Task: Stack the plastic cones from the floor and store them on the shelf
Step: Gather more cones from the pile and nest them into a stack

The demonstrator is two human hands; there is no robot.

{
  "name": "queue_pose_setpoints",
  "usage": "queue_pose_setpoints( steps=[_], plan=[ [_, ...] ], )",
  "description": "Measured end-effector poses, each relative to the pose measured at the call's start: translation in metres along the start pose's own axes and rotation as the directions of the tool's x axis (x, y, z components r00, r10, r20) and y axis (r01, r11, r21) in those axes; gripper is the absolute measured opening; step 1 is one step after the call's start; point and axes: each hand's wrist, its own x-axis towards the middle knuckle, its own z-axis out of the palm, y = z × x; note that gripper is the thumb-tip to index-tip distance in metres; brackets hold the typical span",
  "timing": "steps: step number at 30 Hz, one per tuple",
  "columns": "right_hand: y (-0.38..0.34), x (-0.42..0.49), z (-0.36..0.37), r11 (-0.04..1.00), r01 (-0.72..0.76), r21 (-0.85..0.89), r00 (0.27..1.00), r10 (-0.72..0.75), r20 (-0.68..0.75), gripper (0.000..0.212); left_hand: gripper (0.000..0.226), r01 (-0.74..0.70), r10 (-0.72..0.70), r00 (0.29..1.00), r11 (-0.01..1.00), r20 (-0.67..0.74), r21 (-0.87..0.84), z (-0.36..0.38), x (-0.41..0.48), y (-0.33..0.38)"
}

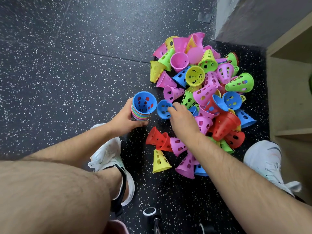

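A black, white-speckled rubber floor (84,65) carries a loose pile of perforated plastic cones (205,93) in five colours, beside a wooden shelf (287,98).

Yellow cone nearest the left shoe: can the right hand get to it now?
Probably yes: the yellow cone lies uncovered, nothing on top, so the right hand could pull back to it. That hand, though, pinches a blue cone, which it should stack first.
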Motion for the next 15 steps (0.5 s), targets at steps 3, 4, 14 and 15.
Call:
queue_pose_setpoints(
  steps=[3,4,14,15],
  plan=[
    [0.012,0.003,-0.008,0.991,-0.021,0.136,0.996,0.032,-0.078,0.014,0.081,0.004,-0.004,1.000,1.000,-0.006,0.004,0.000,0.003,-0.001],
    [0.014,0.004,-0.013,0.979,-0.028,0.204,0.991,0.053,-0.121,0.015,0.082,0.011,-0.011,1.000,1.000,-0.007,0.000,0.000,0.005,-0.001],
    [-0.008,0.024,-0.067,0.827,0.016,0.562,0.925,0.202,-0.323,0.027,0.084,0.033,-0.033,0.999,0.999,0.019,0.004,0.001,0.017,0.004],
    [-0.012,0.026,-0.068,0.822,0.031,0.569,0.927,0.189,-0.324,0.028,0.084,0.027,-0.027,0.999,1.000,0.023,0.007,0.001,0.018,0.004]
  ],
)
